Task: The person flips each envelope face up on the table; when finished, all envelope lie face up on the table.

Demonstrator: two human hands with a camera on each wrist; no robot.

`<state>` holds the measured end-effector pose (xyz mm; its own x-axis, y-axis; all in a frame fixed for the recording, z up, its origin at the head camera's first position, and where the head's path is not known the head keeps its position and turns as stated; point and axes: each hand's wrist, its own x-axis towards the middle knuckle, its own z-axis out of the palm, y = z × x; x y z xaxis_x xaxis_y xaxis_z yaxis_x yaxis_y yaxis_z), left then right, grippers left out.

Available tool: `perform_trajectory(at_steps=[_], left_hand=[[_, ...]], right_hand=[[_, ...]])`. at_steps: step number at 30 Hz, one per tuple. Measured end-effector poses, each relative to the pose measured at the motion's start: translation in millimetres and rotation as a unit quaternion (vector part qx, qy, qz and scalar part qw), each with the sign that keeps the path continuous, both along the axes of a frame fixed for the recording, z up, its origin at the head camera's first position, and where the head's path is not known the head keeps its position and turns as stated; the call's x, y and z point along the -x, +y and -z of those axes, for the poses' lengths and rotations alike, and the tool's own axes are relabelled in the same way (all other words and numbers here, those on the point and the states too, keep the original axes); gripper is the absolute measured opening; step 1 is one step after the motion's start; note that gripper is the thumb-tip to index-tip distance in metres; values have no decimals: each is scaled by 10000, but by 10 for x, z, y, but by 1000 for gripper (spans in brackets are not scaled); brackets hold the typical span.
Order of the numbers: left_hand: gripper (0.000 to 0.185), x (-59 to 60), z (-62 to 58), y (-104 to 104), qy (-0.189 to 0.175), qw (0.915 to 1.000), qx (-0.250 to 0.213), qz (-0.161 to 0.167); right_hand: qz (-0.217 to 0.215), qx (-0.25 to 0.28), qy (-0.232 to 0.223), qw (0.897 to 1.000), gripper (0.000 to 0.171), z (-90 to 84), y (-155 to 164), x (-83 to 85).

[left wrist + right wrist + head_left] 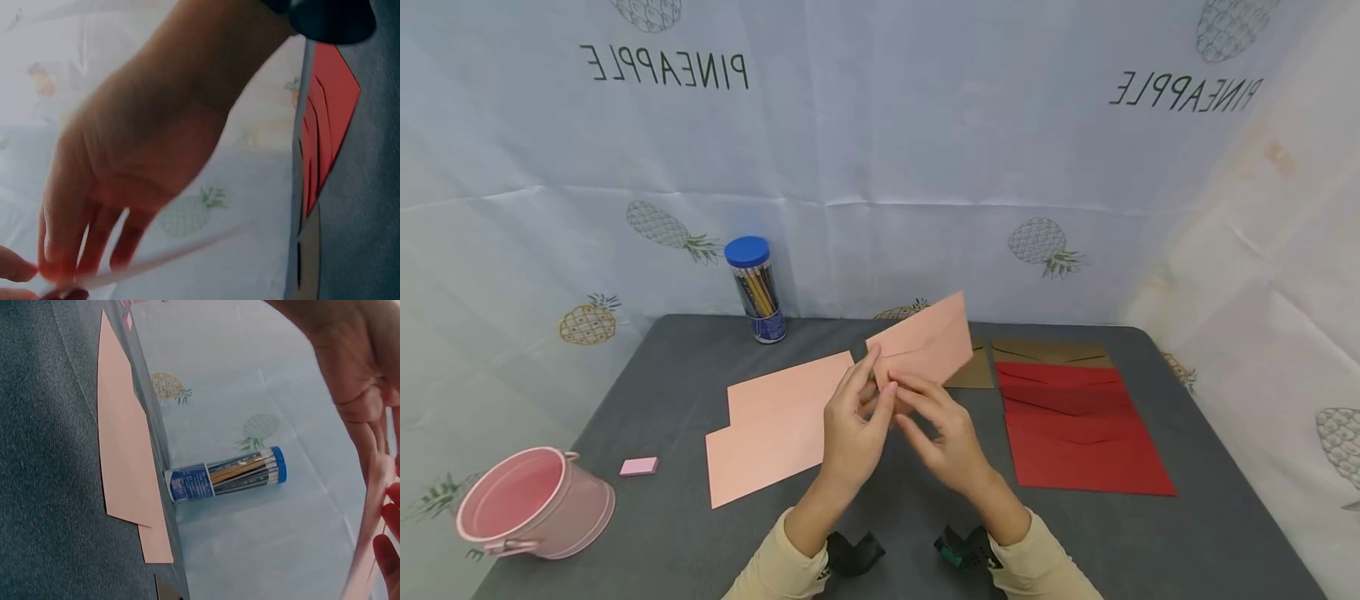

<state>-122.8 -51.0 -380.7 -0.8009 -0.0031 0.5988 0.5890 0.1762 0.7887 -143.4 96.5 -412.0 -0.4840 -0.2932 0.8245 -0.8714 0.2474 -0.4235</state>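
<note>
A light pink envelope (928, 337) is held up tilted above the middle of the table, its flap side toward me. My left hand (853, 425) pinches its lower left corner between thumb and fingers. With its fingertips, my right hand (943, 437) grips the lower edge close beside the left thumb. Seen nearly edge-on in the left wrist view, the envelope (169, 257) runs below the left hand (137, 144). Two more pink envelopes (767, 454) lie overlapping on the table, left of the hands.
Red envelopes (1090, 454) overlap on the right, with brown envelopes (1052, 352) behind. A blue-lidded tub of pencils (756, 290) stands at the back left. A pink bucket (580, 512) and a small pink eraser-like block (638, 467) are at left. A pineapple-print cloth (880, 150) hangs behind.
</note>
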Motion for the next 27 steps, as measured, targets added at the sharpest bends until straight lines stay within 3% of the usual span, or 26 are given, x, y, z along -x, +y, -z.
perform_trajectory(at_steps=[3,9,14,17,23,27], left_hand=[[46,80,34,-57,-335,9993,-64,-180],[45,228,58,-210,-1244,9889,-689,420],[46,346,102,-326,-1529,9821,-987,494],[45,407,135,-375,-1668,9786,-1118,442],[44,522,239,-428,-2062,9680,-1385,365],[44,594,334,-445,-2320,9599,-1519,417]], right_hand=[[104,157,-204,9996,40,6,71,47],[579,966,-875,9898,43,-12,342,174],[1057,1284,-1331,9771,41,-32,569,218],[1175,1445,-1958,9628,41,17,677,253],[942,1709,-3463,9176,47,259,830,387],[928,1707,-3896,9003,47,422,896,477]])
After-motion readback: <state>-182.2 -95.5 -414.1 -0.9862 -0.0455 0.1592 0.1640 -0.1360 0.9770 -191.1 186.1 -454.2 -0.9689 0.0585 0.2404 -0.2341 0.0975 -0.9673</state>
